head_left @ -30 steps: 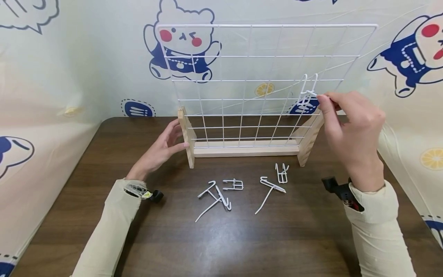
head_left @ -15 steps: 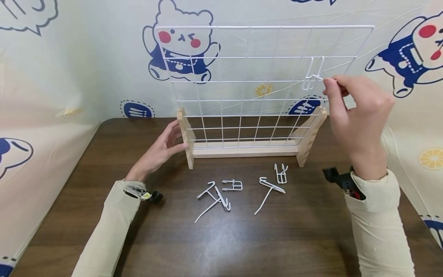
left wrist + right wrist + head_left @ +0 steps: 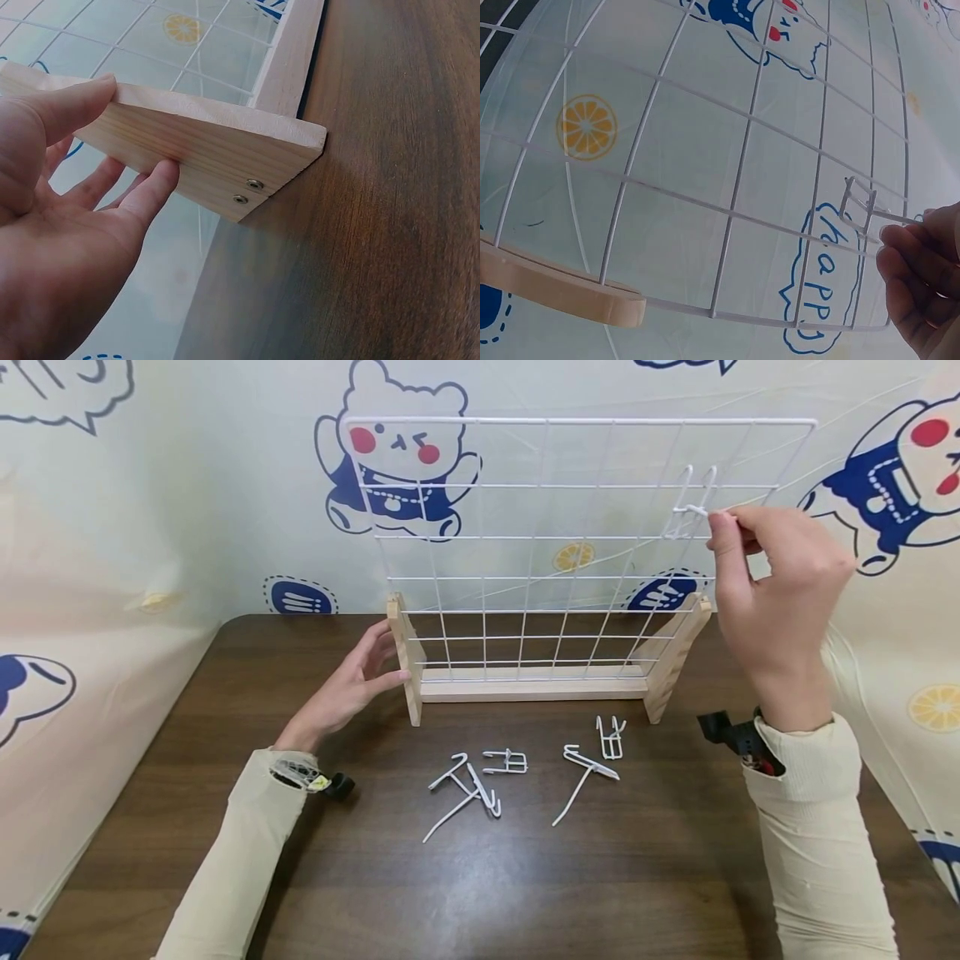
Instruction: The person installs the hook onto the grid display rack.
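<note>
Both hands are at the white wire grid point(image 3: 558, 611): the right hand point(image 3: 787, 581) pinches the prong of a white wire hook point(image 3: 691, 510) between thumb and fingers, against the grid's upper right; whether it is hooked over a wire, I cannot tell. The left hand point(image 3: 341, 693), its fingers relaxed, rests its thumb on the front edge of the left wooden side panel point(image 3: 406, 664), fingertips touching the outer face. Before the stand, on the brown wood-grain table point(image 3: 450, 902), lie more white hooks point(image 3: 592, 766), some overlapping.
</note>
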`<state>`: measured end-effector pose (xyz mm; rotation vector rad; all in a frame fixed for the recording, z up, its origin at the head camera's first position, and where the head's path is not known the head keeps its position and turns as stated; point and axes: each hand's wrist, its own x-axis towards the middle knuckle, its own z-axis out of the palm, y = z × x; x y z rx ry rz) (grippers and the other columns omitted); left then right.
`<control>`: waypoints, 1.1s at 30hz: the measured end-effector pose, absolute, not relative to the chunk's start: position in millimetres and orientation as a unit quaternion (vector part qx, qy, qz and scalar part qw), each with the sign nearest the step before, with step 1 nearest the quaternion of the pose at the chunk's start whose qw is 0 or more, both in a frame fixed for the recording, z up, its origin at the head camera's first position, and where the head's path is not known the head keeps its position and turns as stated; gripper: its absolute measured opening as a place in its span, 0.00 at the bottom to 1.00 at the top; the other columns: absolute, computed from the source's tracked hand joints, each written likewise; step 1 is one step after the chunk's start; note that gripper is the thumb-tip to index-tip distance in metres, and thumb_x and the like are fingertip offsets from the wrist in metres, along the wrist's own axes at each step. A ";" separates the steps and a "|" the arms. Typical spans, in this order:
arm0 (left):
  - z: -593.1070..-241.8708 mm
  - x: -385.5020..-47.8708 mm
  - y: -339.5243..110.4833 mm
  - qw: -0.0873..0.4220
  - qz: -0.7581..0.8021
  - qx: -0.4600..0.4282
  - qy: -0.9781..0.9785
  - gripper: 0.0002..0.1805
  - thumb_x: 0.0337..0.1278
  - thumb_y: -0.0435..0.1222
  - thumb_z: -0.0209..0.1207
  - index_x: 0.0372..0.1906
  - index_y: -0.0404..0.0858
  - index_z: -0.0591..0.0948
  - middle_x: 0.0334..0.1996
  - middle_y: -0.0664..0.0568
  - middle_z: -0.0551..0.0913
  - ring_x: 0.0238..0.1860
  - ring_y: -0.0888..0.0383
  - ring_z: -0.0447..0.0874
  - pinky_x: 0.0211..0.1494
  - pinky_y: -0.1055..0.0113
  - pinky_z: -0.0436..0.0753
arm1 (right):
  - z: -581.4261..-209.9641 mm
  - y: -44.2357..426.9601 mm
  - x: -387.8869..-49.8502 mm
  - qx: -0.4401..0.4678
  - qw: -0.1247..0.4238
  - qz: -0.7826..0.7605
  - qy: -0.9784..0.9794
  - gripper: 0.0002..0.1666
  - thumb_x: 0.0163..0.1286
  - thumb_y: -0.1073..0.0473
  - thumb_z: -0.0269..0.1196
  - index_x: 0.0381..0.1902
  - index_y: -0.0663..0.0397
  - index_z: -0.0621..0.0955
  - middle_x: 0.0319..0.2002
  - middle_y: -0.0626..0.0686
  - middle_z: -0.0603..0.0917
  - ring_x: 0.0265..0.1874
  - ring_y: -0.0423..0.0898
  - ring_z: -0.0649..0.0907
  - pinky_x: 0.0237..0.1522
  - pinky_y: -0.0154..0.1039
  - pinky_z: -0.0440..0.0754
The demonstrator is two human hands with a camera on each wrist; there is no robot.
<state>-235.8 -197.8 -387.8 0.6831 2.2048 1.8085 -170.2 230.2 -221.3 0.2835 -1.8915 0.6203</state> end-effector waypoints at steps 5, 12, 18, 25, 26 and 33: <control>-387.0 -234.7 -197.2 0.105 0.614 0.231 0.747 0.43 0.65 0.29 0.61 0.77 0.53 0.54 0.75 0.47 0.60 0.75 0.48 0.57 0.71 0.39 0.61 | -224.3 232.2 -171.2 0.132 0.528 0.268 -0.795 0.21 0.73 0.52 0.61 0.36 0.67 0.87 0.31 0.63 0.87 0.31 0.58 0.83 0.42 0.27 0.69; -387.8 -234.9 -197.8 0.104 0.613 0.231 0.748 0.42 0.65 0.29 0.61 0.77 0.53 0.54 0.75 0.47 0.60 0.75 0.48 0.57 0.71 0.39 0.61 | -231.6 234.8 -170.7 0.138 0.518 0.272 -0.799 0.19 0.72 0.54 0.61 0.35 0.68 0.87 0.31 0.63 0.87 0.30 0.57 0.82 0.42 0.24 0.68; -387.3 -234.6 -198.1 0.106 0.613 0.233 0.748 0.42 0.65 0.29 0.61 0.77 0.53 0.53 0.75 0.47 0.59 0.75 0.48 0.56 0.71 0.39 0.60 | -243.1 237.5 -167.0 0.135 0.521 0.277 -0.796 0.19 0.71 0.54 0.61 0.35 0.68 0.87 0.31 0.63 0.87 0.30 0.58 0.82 0.42 0.26 0.68; -385.8 -234.3 -196.4 0.106 0.616 0.234 0.745 0.42 0.65 0.29 0.60 0.77 0.53 0.54 0.75 0.48 0.60 0.75 0.48 0.57 0.71 0.40 0.61 | -264.0 240.7 -156.1 0.150 0.511 0.264 -0.804 0.20 0.72 0.54 0.60 0.32 0.67 0.87 0.28 0.63 0.86 0.28 0.58 0.82 0.38 0.31 0.69; -385.9 -234.3 -196.4 0.107 0.616 0.234 0.745 0.42 0.66 0.29 0.60 0.77 0.54 0.54 0.75 0.48 0.60 0.75 0.48 0.57 0.71 0.40 0.61 | -266.6 240.5 -154.5 0.156 0.509 0.262 -0.805 0.20 0.72 0.54 0.60 0.32 0.67 0.86 0.27 0.63 0.85 0.27 0.58 0.81 0.36 0.35 0.70; -386.9 -233.4 -196.6 0.111 0.615 0.232 0.745 0.42 0.67 0.29 0.59 0.77 0.54 0.52 0.75 0.47 0.59 0.75 0.47 0.56 0.71 0.39 0.60 | -278.4 235.3 -144.5 0.192 0.486 0.275 -0.807 0.16 0.70 0.58 0.61 0.29 0.66 0.86 0.25 0.62 0.85 0.25 0.56 0.80 0.36 0.31 0.69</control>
